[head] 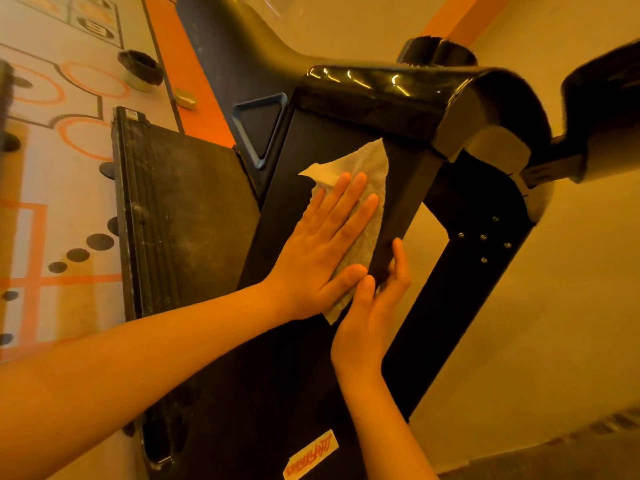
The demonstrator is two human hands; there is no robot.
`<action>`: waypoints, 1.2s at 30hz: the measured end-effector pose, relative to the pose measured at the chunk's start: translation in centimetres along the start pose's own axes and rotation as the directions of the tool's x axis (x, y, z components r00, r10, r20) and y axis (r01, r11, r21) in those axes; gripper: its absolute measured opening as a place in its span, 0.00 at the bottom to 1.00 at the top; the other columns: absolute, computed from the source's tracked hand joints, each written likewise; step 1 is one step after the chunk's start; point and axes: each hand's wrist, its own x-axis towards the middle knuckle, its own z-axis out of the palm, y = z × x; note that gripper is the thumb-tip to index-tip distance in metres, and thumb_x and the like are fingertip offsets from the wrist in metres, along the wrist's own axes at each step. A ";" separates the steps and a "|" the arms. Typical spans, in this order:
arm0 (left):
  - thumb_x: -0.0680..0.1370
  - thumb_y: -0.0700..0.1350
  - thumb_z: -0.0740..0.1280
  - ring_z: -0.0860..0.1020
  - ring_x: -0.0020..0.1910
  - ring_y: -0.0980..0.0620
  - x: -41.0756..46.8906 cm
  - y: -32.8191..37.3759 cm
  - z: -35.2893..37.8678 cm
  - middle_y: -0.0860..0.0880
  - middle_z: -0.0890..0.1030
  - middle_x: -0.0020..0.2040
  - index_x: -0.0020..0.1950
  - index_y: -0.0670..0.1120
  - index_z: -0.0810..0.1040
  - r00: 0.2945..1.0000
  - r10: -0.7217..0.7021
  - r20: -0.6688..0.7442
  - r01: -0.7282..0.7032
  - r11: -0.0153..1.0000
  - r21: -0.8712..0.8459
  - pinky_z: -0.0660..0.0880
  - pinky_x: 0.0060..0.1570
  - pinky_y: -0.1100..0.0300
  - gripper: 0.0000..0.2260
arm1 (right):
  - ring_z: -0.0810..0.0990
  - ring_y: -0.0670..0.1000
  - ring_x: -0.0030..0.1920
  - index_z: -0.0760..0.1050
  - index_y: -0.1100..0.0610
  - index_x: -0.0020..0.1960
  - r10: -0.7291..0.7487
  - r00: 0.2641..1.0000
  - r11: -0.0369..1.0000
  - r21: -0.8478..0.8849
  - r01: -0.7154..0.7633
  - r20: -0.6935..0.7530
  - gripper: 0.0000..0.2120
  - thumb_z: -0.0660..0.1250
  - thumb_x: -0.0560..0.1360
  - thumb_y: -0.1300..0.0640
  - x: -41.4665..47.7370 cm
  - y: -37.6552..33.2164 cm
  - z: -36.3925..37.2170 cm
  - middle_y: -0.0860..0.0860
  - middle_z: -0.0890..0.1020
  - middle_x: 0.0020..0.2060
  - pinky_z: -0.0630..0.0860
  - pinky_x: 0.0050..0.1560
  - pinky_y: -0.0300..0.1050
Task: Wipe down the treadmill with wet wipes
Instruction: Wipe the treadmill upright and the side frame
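Observation:
A white wet wipe [367,168] lies spread on the flat face of the treadmill's black upright post [294,209]. My left hand [322,247] presses flat on the wipe with straight, spread fingers. My right hand [370,306] grips the post's right edge just below, thumb on the front face beside the wipe's lower corner, fingers wrapped round the side. Above the post sits the glossy black console housing [381,95]. The lower part of the wipe is hidden under my left hand.
The treadmill's dusty black deck [180,220] lies to the left, over a floor with orange lines and black dots [52,237]. A small dark bin [140,69] stands far left on the floor. A pale wall [554,323] fills the right. A yellow sticker [311,455] marks the post's base.

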 end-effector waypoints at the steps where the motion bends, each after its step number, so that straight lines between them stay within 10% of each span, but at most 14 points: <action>1: 0.82 0.62 0.43 0.47 0.79 0.40 0.6 0.2 -0.1 0.41 0.48 0.79 0.78 0.43 0.47 1.000 -0.024 -0.008 0.024 1.000 -0.013 0.44 0.76 0.43 0.31 | 0.57 0.26 0.67 0.57 0.40 0.69 -0.032 0.999 0.999 -0.013 0.032 -0.006 0.19 0.52 0.78 0.45 0.9 -0.4 0.0 0.26 0.59 0.66 0.58 0.64 0.23; 12: 0.83 0.58 0.43 0.46 0.79 0.40 4.0 -0.4 -0.9 0.39 0.52 0.79 0.78 0.47 0.50 0.997 0.067 -0.033 -0.067 0.998 0.017 0.45 0.75 0.38 0.26 | 0.60 0.38 0.73 0.51 0.35 0.73 -0.156 0.987 0.988 -0.024 0.156 -0.025 0.21 0.49 0.81 0.46 3.7 -1.3 1.0 0.30 0.58 0.71 0.64 0.69 0.41; 22: 0.83 0.59 0.44 0.48 0.78 0.45 4.5 -1.8 -1.0 0.41 0.57 0.77 0.77 0.42 0.53 0.988 0.151 -0.037 -0.151 0.988 -0.006 0.46 0.76 0.44 0.29 | 0.60 0.31 0.69 0.52 0.36 0.72 -0.133 0.991 0.990 -0.058 0.131 -0.034 0.21 0.51 0.80 0.47 3.5 -1.9 1.2 0.20 0.55 0.65 0.63 0.64 0.27; 36: 0.80 0.58 0.46 0.42 0.78 0.55 1.5 -6.4 -0.8 0.48 0.46 0.80 0.77 0.52 0.42 0.866 -0.493 -0.084 0.470 0.860 -0.199 0.46 0.77 0.45 0.27 | 0.52 0.24 0.67 0.51 0.36 0.70 -0.120 0.991 0.985 -0.129 0.113 -0.051 0.23 0.52 0.81 0.54 3.3 -2.3 1.3 0.22 0.53 0.65 0.53 0.62 0.19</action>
